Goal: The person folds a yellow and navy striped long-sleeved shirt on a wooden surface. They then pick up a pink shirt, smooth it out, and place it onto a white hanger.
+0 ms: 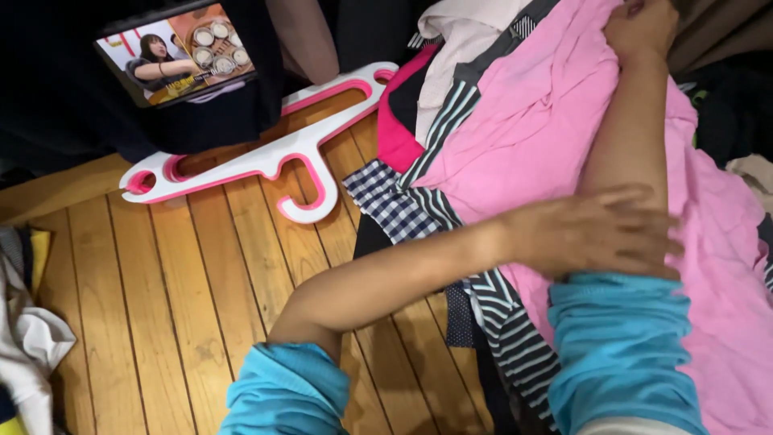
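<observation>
A wooden floor (185,282) carries a pink-white hanger (266,153), a clothes pile (515,137) and a phone (177,52).

There were two hands, the left hand (600,234) and the right hand (642,28), both on one pink garment (523,129). One pink-and-white hanger (266,153) and one phone (177,52) lay on the wooden floor (161,298).

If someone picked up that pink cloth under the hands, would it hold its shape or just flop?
The pink garment would most likely flop: it already lies in soft folds over the striped clothing beneath. It looks thin, so probably light. Pushed, it would likely bunch up, not slide whole, as creases gather where the right hand presses it. The left hand rests on the right forearm.
</observation>
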